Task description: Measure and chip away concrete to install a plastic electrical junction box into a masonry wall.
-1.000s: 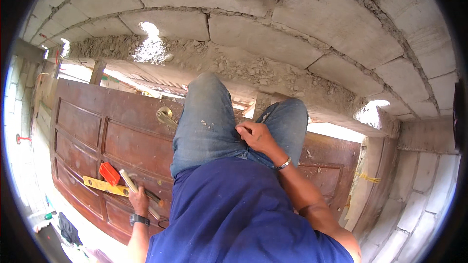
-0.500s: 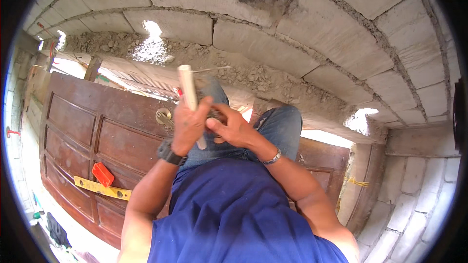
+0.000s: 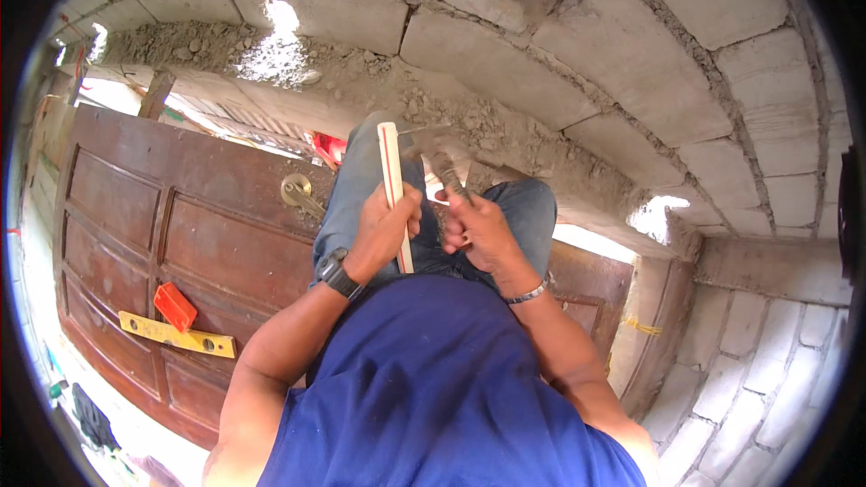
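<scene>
My left hand (image 3: 386, 221) is wrapped around a long white strip with a red line down its face (image 3: 391, 158), held nearly upright in front of my lap. Beside it my right hand (image 3: 476, 233) grips the dark handle of what looks like a hammer (image 3: 445, 171). Its metal head points away from me and is smeared by motion. The two hands are apart, above my jeans-clad legs (image 3: 523, 216).
A brown panelled door (image 3: 225, 257) lies under me, with a brass door lever (image 3: 298, 191), a yellow spirit level (image 3: 176, 335) and an orange plastic piece (image 3: 175, 307) on it. Ahead, a rubble-strewn ledge (image 3: 451, 104) runs below a grey block wall (image 3: 334, 27).
My hands have drawn apart; the right one has moved right with the hammer, whose head now shows. The white strip has shifted right, and its red line now faces up.
</scene>
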`<state>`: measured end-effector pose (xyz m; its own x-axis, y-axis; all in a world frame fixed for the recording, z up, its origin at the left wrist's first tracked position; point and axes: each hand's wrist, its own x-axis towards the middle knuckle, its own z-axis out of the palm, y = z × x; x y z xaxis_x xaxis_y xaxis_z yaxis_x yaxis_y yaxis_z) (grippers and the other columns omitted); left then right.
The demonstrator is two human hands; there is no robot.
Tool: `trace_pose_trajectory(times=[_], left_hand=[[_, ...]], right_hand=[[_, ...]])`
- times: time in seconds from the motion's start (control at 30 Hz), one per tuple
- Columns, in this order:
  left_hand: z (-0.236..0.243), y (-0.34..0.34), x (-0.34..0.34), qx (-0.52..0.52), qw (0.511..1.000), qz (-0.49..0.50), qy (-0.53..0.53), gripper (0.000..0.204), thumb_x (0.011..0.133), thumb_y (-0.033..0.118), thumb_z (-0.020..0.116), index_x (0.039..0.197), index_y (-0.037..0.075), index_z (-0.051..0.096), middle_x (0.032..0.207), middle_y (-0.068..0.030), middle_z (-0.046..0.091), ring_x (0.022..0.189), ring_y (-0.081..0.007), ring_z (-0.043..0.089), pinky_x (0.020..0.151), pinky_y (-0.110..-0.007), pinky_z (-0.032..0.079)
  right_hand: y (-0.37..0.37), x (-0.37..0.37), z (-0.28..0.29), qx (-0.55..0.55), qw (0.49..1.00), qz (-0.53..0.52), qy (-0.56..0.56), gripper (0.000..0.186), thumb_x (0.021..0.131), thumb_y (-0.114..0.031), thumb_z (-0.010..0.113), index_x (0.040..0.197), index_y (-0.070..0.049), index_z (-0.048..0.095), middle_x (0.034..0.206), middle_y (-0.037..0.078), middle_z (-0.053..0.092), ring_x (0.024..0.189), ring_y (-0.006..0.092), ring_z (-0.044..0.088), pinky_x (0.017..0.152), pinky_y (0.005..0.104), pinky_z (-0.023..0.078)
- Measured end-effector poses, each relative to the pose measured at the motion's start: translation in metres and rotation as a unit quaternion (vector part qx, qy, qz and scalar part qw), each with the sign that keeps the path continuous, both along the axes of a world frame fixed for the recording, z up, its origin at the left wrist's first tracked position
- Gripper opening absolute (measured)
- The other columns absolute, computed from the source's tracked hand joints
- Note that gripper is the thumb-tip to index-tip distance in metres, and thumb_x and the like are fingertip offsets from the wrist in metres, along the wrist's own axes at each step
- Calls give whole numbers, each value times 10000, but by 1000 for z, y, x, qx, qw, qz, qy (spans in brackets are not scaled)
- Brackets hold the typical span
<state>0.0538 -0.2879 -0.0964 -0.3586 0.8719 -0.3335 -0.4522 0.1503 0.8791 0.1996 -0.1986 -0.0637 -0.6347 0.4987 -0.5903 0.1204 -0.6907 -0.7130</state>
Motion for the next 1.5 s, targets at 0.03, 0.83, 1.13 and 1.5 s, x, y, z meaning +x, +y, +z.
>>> trace_pose_trajectory(times=[0.03, 0.83, 1.13, 1.5], left_hand=[[-3, -6, 1, -6, 999, -36, 11, 155, 925, 173, 566, 898, 23, 540, 702, -29, 556, 592, -96, 547, 539, -244, 450], [30, 243, -3, 209, 956, 202, 31, 504, 941, 507, 517, 694, 68, 504, 603, 26, 423, 571, -75, 411, 481, -260, 326], [14, 264, 1, 174, 969, 170, -35, 641, 948, 585, 398, 815, -22, 554, 609, -92, 479, 592, -182, 462, 555, -382, 374], [18, 253, -1, 191, 976, 98, -45, 441, 976, 463, 418, 963, 39, 537, 712, -30, 543, 652, -114, 544, 601, -302, 482]], right_hand=[[6, 6, -2, -32, 998, -47, 11, 356, 923, -342, 616, 1057, -17, 560, 623, -19, 421, 526, 109, 428, 500, 289, 401], [74, 12, 130, 659, 672, 72, -328, 306, 739, -124, 742, 938, 4, 549, 739, 156, 609, 619, 270, 623, 573, 327, 472], [101, -15, 149, 746, 557, 144, -334, 347, 698, -140, 791, 930, -28, 558, 746, 149, 616, 663, 338, 628, 568, 374, 492], [119, -48, 168, 847, 400, 198, -289, 314, 661, -116, 759, 905, -75, 567, 637, 90, 531, 544, 283, 535, 496, 378, 414]])
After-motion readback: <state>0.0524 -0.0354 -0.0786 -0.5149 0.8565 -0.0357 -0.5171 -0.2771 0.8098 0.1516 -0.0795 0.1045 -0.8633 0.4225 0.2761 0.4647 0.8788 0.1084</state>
